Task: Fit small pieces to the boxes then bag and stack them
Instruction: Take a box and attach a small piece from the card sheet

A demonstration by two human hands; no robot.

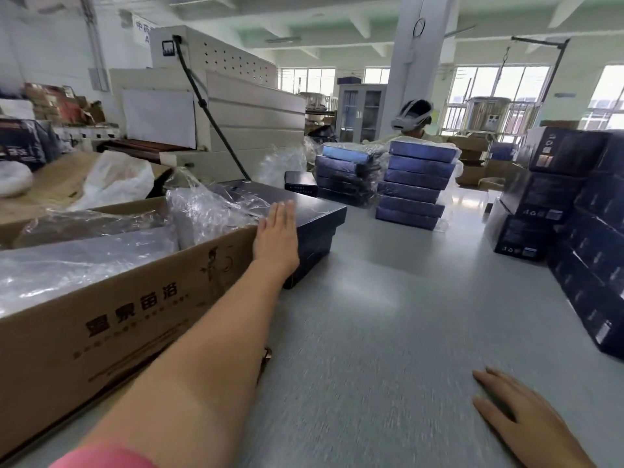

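Observation:
My left hand (277, 236) reaches forward with straight fingers and lies flat on the lid of a dark blue box (314, 214) that stands on the grey table (371, 315), just past a cardboard carton (128, 319). Crumpled clear plastic bags (206, 211) fill the carton's far end, touching the box. My right hand (520, 417) rests flat and open on the table at the lower right, holding nothing. Two stacks of bagged blue boxes (415, 184) stand at the table's far side.
A tall pile of dark blue boxes (574, 211) lines the right edge of the table. A beige shrink-wrap machine (236, 119) stands behind the carton. Another person wearing a headset (412, 118) sits beyond the stacks. A white pillar rises behind them.

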